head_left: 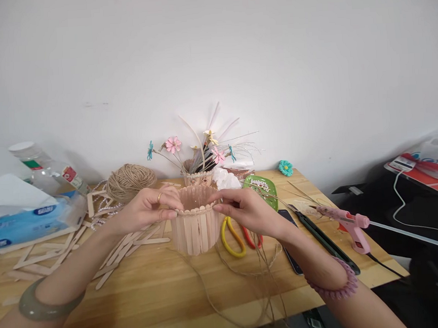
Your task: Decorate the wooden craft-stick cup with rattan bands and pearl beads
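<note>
A: What is biggest here?

B: One wooden table (164, 296), set against a white wall. On its left end lies one pack of tissues (25, 223), with one clear bottle (43, 167) behind it.

A: And in the middle?

B: One round pot built of upright craft sticks (196, 224), standing on the table near its centre. Both hands are on its rim. The left hand (147, 208) pinches the rim's left side between thumb and fingers, a narrow grip; it wears one ring, and one grey-green bangle sits on that wrist. The right hand (246, 209) pinches the rim's right side the same way, with one pink coil band on its wrist.

A: Anything behind the pot?

B: One smaller stick pot holding paper flowers (200, 157), just behind it. I count about five blooms; the stems are too fine to count. One ball of twine (131, 180) sits to the left, and loose strands of it trail over the front edge.

A: To the right?

B: One pink glue gun (351, 225), one dark phone (291, 241), one pair of scissors (233, 237) with one yellow and one red loop, one green dish of beads (263, 186), one teal flower (285, 168).

A: And the loose sticks (116, 252)?

B: Scattered left of the pot, too many and too overlapped to count.
</note>
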